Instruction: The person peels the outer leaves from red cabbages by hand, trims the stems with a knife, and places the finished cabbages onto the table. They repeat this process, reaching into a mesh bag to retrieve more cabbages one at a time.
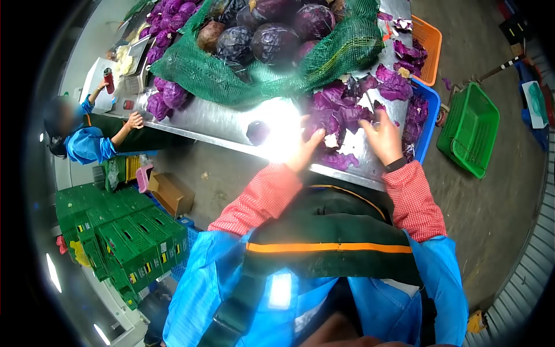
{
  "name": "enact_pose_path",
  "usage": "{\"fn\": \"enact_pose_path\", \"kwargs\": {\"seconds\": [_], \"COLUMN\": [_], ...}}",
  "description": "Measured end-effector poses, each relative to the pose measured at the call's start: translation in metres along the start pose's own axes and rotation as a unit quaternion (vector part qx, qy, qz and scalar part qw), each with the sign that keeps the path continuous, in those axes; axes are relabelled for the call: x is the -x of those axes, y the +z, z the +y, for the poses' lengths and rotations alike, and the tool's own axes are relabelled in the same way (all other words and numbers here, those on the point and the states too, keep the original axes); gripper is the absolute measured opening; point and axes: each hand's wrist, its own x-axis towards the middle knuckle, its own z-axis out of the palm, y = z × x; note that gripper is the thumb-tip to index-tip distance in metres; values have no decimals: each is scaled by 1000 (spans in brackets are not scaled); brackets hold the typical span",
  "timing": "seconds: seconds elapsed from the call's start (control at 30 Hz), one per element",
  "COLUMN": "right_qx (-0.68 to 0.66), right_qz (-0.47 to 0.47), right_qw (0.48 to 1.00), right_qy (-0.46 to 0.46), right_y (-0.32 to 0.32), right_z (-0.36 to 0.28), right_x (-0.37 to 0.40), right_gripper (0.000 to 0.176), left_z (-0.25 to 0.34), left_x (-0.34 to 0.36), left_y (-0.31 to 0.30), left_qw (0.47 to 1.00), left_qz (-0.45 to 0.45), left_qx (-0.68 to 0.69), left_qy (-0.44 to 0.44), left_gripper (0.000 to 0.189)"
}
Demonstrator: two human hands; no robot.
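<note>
My left hand (307,149) is curled against the near-left side of a red cabbage (326,122), thumb on it; glare hides part of the fingers. To its right, my right hand (383,137) has thumb and fingers apart, close to loose purple leaves (350,115), with nothing clearly held. More torn leaves and whitish stem pieces lie under and around both hands on the metal table (222,120). A small dark round cabbage (257,132) sits left of my left hand, beside the bright glare.
A green net sack (202,78) of dark cabbages (274,43) lies open ahead. Peeled cabbages (173,94) are piled at left, near a co-worker (92,141). Blue (430,124) and orange (430,52) crates adjoin the table's right edge; a green crate (471,130) stands beyond.
</note>
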Motion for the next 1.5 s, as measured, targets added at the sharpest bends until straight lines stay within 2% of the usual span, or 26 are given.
{"fn": "enact_pose_path", "kwargs": {"seconds": [0.07,0.1,0.13,0.17,0.2,0.23,0.27,0.33,0.37,0.4,0.47,0.5,0.6,0.63,0.7,0.77,0.9,1.0,1.03,1.1,1.2,1.4,1.5], "right_qx": [-52,-32,-13,-1,21,44,68,83,82,80,67,46,-119,-88,-68,-60,11,101,140,172,209,234,267], "right_qz": [-93,-85,-78,-24,-5,10,23,24,24,22,-11,-36,-72,-125,-133,-133,-63,-23,7,-4,0,22,36], "right_qw": [994,996,996,993,993,992,990,995,995,996,998,998,990,987,989,989,994,986,978,973,966,963,955], "right_qy": [27,-7,-40,-114,-118,-121,-124,-50,-42,-34,-10,1,-5,58,24,-9,-86,-130,-157,-151,-150,-135,-122], "right_y": [1,8,16,26,32,34,33,27,30,32,15,6,31,22,14,9,14,3,2,2,8,24,22], "right_z": [-36,-41,-41,-33,-26,-15,-3,29,42,46,6,-15,-4,-5,-11,-21,-11,-3,-4,-3,1,13,16], "right_x": [8,7,6,4,-1,-6,-9,-19,-19,-15,3,15,31,32,26,21,17,32,40,55,60,44,25], "right_gripper": [41,42,42,31,28,26,24,22,23,25,34,41,36,45,41,32,21,18,13,13,15,15,17], "left_z": [15,21,20,16,13,11,7,4,1,8,24,23,40,42,38,27,39,33,34,39,43,48,47], "left_x": [5,4,2,0,-2,-3,-3,-9,-9,-9,-3,-2,9,9,2,-7,-22,-24,-26,-28,-32,-33,-36], "left_y": [-1,0,1,1,0,-3,-5,-6,-1,1,3,7,8,8,10,11,11,18,20,24,29,39,47], "left_qw": [1000,999,998,990,976,965,965,962,965,981,999,998,999,999,986,941,947,946,948,952,955,961,958], "left_qz": [-18,-25,-15,-4,6,-18,-35,-68,-30,-15,12,49,14,4,14,-7,-40,-19,-18,-15,-12,1,33], "left_qx": [14,23,-22,-69,-115,-144,-152,-165,-137,-98,-24,-23,1,-19,-98,-210,-246,-249,-259,-277,-273,-259,-271], "left_qy": [1,4,65,125,183,216,210,205,220,165,45,18,-36,-34,133,265,204,208,184,132,111,93,90], "left_gripper": [60,61,62,62,63,60,58,55,51,50,46,47,53,62,66,78,84,84,85,85,85,81,89]}}
